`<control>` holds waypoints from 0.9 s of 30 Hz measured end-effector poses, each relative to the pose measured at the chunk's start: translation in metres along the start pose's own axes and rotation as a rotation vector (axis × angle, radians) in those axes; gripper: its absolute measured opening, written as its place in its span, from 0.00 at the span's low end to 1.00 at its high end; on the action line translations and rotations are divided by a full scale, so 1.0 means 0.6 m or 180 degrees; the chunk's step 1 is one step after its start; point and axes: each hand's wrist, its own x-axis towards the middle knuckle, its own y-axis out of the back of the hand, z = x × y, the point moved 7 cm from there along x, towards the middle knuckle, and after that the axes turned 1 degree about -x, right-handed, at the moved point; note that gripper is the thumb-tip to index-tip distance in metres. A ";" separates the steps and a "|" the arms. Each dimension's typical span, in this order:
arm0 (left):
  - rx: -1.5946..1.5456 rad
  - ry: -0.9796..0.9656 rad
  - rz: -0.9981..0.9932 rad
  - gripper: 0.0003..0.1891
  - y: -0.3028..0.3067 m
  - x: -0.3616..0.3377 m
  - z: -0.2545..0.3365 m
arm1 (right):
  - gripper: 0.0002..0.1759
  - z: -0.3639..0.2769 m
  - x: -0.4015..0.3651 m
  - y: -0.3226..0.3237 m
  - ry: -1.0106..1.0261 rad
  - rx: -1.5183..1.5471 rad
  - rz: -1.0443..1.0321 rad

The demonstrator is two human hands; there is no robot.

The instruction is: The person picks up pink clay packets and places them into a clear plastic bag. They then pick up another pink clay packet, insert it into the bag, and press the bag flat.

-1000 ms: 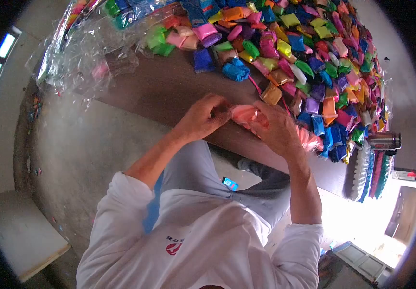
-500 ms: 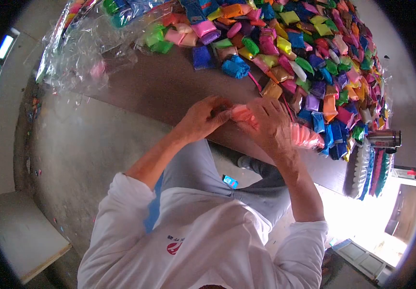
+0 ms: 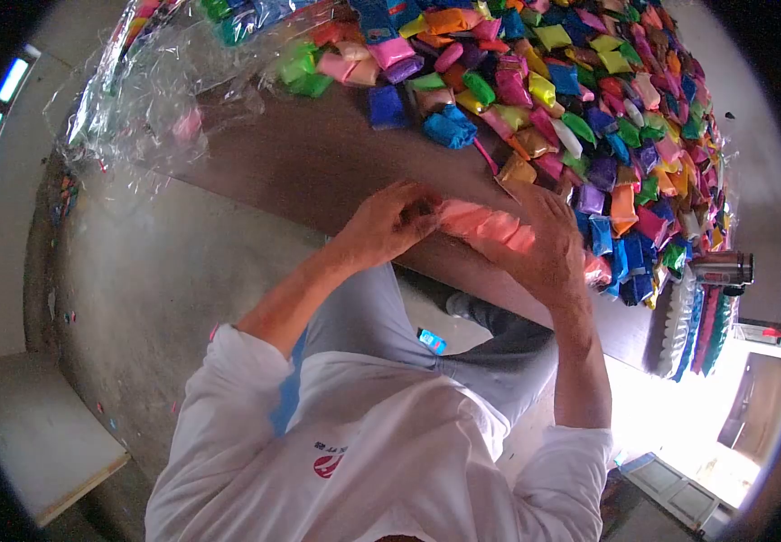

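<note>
The left hand (image 3: 386, 226) has its fingers bent together, apparently pinched on the left end of a coral strip (image 3: 485, 226) at mid-frame. The right hand (image 3: 553, 244) spans its right part, fingers above and thumb below; whether they clamp it I cannot tell. The step in hand looks like two-handed handling of this strip; the next move would call for steady support at both ends. Beneath lies one dark tabletop (image 3: 318, 163).

Farther out, small colored packets (image 3: 621, 135) crowd the upper right, too many to count. Clear plastic wrapping (image 3: 155, 99) fills the upper left. At right are one metal cylinder (image 3: 723, 266) and seemingly four ribbed strips (image 3: 670, 330); one blue packet (image 3: 431, 341) lies low centre.
</note>
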 end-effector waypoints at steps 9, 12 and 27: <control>-0.0209 0.0409 0.0416 0.18 0.011 0.002 -0.011 | 0.28 0.043 -0.074 -0.046 -0.0278 -0.0698 -0.0505; -0.0739 0.0601 0.0419 0.18 0.014 -0.006 -0.023 | 0.24 0.010 -0.096 -0.041 -0.0110 -0.0874 -0.0052; -0.0032 0.0605 -0.0082 0.14 -0.005 -0.002 0.005 | 0.30 -0.007 -0.123 -0.047 -0.0155 -0.1002 0.0208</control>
